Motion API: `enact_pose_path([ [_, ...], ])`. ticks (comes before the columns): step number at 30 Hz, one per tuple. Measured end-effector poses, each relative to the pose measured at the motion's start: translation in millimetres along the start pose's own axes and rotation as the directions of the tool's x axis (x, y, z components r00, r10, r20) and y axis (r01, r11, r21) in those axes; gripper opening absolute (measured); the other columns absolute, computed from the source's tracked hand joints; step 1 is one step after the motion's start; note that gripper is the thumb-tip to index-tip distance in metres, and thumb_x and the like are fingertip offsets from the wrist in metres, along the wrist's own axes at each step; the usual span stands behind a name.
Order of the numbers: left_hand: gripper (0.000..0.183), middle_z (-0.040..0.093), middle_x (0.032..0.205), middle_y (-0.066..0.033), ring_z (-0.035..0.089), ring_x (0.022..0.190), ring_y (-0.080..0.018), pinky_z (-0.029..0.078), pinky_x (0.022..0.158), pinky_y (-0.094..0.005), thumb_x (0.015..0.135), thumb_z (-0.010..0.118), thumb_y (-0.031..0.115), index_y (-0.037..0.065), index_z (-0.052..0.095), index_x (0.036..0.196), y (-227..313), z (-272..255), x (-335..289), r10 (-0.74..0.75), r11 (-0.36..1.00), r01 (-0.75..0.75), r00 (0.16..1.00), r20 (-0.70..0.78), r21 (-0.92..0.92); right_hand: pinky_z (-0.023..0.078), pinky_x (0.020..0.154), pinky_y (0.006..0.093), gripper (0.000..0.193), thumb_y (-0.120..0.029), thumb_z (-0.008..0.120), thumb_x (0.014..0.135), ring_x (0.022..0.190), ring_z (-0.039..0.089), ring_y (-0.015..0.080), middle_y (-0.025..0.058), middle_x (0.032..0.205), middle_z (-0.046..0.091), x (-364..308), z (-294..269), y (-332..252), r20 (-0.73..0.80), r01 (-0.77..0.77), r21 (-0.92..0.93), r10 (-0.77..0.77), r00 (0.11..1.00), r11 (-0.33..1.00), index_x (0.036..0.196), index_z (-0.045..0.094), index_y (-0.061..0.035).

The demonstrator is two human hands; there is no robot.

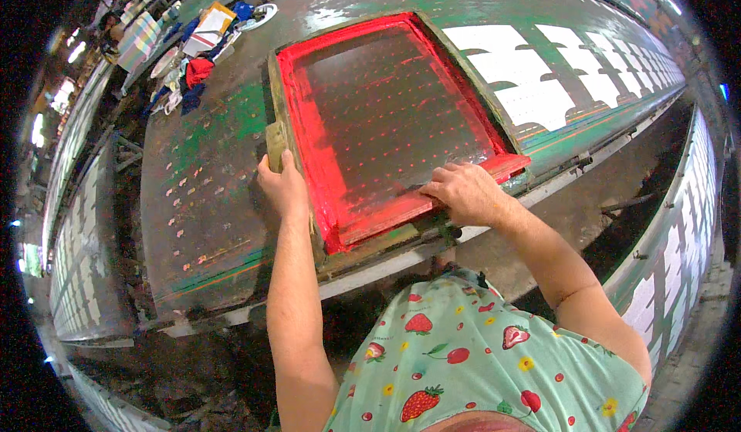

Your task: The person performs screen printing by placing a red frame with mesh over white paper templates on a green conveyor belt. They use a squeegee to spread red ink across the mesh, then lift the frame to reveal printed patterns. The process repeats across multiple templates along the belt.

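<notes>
A screen printing frame (451, 54) with red ink around its dark mesh (378, 116) lies on a long green-grey table. Along the near end of the mesh runs a red-smeared squeegee (386, 221). My right hand (469, 193) is closed over the middle of that squeegee, fingers on top. On the frame's left side, my left hand (285, 189) is closed on the wooden rail, next to a short wooden block (275, 145); the fingertips curl round the outer edge, and part of the grip is hidden.
White cut fabric pieces (498, 62) lie in rows on the printing table (208, 200) to the right. Rags (199, 72) and a white-and-orange packet (210, 31) are heaped at the far left edge. Another table (668, 254) with white pieces stands at right, across a gap.
</notes>
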State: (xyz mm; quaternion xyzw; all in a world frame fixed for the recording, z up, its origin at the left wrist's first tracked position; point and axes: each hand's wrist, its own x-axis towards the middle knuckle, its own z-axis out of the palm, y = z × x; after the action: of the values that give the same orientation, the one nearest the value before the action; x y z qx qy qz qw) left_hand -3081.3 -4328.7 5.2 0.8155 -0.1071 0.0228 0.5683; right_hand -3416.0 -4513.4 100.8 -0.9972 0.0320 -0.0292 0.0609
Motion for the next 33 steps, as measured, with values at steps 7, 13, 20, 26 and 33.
enact_pose_path([
  [7, 0.066, 0.071, 0.131, -0.0221, 0.068, 0.124, -0.0340, 0.049, 0.112, -0.0438, 0.105, 0.074, 0.034, -0.007, 0.054, 0.153, -13, 4, 12, -0.079, 0.956, 0.025, 0.982, -0.172, -0.294, 0.050, 0.094, 0.0525, 0.071, -0.075, 0.063, 0.096, 0.106, 0.064, 0.0355, 0.0114, 0.109, 0.068, -37, 4, 5, -0.152, 0.139, 0.116, -0.121, 0.981, 0.983, 0.119, 0.076, -0.0085],
  [13, 0.035, 0.074, 0.129, -0.0121, 0.068, 0.121, -0.0232, 0.051, 0.110, -0.0391, 0.111, 0.070, 0.022, -0.003, 0.069, 0.135, 133, -41, -7, 0.209, 0.906, -0.346, 0.867, -0.453, -0.244, 0.054, 0.085, 0.0483, 0.011, -0.017, 0.085, 0.089, 0.097, 0.069, 0.0321, 0.0077, 0.094, 0.071, -96, -103, 141, -0.569, 0.173, 0.148, -0.060, 0.820, 0.974, 0.093, 0.076, -0.0122],
  [20, 0.020, 0.071, 0.125, -0.0325, 0.070, 0.112, -0.0331, 0.055, 0.105, -0.0441, 0.108, 0.058, -0.001, -0.010, 0.069, 0.122, 379, -98, -156, 0.877, 0.268, -0.960, 0.275, -0.394, -0.074, 0.057, 0.074, 0.0374, 0.025, 0.009, 0.082, 0.081, 0.084, 0.070, 0.0244, 0.0104, 0.092, 0.075, -219, -335, 208, -0.875, 0.257, -0.266, -0.344, 0.341, 0.929, 0.102, 0.077, -0.0028],
  [26, 0.020, 0.071, 0.125, -0.0313, 0.070, 0.112, -0.0329, 0.055, 0.105, -0.0443, 0.108, 0.059, 0.001, -0.010, 0.069, 0.122, 448, -94, -249, 0.989, -0.138, -0.990, -0.136, -0.053, -0.037, 0.056, 0.073, 0.0377, 0.021, 0.005, 0.080, 0.083, 0.083, 0.069, 0.0241, 0.0098, 0.092, 0.074, -252, -384, 189, -0.634, 0.218, -0.678, -0.708, 0.310, 0.702, 0.102, 0.075, -0.0031],
  [33, 0.022, 0.071, 0.124, -0.0299, 0.070, 0.111, -0.0326, 0.056, 0.104, -0.0445, 0.107, 0.061, 0.005, -0.009, 0.069, 0.122, 460, -85, -269, 0.971, -0.217, -0.976, -0.217, 0.102, -0.017, 0.056, 0.073, 0.0379, 0.018, 0.000, 0.077, 0.085, 0.082, 0.068, 0.0238, 0.0091, 0.091, 0.072, -259, -393, 183, -0.585, 0.193, -0.734, -0.751, 0.307, 0.651, 0.102, 0.073, -0.0035],
])
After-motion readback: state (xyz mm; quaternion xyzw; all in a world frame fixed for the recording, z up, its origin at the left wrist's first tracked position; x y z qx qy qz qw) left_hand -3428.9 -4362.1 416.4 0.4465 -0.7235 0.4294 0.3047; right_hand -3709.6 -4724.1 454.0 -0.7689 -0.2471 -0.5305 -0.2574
